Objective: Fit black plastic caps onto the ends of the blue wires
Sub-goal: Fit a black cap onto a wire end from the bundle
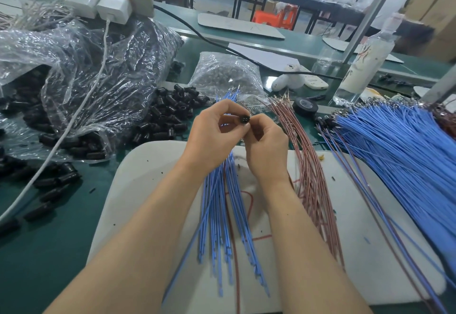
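While your left hand (212,136) grips a bundle of blue wires (222,215) and pinches a black cap (243,119) at its fingertips, your right hand (266,146) pinches the cap's right edge. At left, loose caps (170,113) lie heaped on the surface (74,215).

Reaching up from the bottom edge with both bare forearms, converging at centre frame. Pinching a small black round plastic cap (243,119) with the left hand (212,132), fingers curled. Pressing the right hand (267,147) thumb and forefinger against the cap's right side, any pinched item too small to tell.
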Demonstrator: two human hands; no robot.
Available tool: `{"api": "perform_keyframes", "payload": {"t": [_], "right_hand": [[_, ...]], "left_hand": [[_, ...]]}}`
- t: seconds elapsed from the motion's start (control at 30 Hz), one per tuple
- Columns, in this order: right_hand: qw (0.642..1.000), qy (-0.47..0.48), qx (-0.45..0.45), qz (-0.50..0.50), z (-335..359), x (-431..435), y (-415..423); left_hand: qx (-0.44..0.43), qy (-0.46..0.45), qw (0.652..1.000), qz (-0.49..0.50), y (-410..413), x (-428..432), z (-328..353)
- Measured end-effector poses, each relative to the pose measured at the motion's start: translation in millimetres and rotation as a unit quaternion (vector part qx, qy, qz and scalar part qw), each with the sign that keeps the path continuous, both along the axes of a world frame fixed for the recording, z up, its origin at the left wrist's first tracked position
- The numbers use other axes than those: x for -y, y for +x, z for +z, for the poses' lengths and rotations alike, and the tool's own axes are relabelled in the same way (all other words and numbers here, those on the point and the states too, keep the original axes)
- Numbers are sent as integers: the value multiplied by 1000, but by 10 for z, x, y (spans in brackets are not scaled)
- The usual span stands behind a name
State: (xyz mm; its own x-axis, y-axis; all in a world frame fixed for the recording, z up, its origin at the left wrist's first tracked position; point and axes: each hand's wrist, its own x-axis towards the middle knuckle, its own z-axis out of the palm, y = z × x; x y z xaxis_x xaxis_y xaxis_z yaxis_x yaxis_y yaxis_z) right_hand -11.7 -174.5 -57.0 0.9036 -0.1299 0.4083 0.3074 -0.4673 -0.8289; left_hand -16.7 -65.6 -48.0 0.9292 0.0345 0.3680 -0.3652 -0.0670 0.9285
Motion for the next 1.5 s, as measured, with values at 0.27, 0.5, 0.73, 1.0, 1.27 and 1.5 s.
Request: {"api": "perform_keyframes", "payload": {"t": [0.27, 0.5, 0.73, 1.0, 1.27, 1.5], "right_hand": [[998, -39, -34, 25, 71, 91, 44], [985, -141, -75, -67, 102, 286, 51], [946, -273, -164, -68, 31, 183, 80], [961, -212, -151, -92, 83, 261, 72], [959, -215, -163, -90, 46, 283, 86], [964, -165, -149, -145, 86, 369, 59]], "left_hand": [[8, -3, 1000, 4, 15, -10, 22], [-1, 25, 998, 60, 59, -87, -6], [-2, 42, 997, 64, 58, -69, -4], [-4, 43, 997, 65, 67, -69, -19], [-4, 50, 997, 60, 73, -59, -40], [-10, 48, 997, 58, 75, -57, -40]]}}
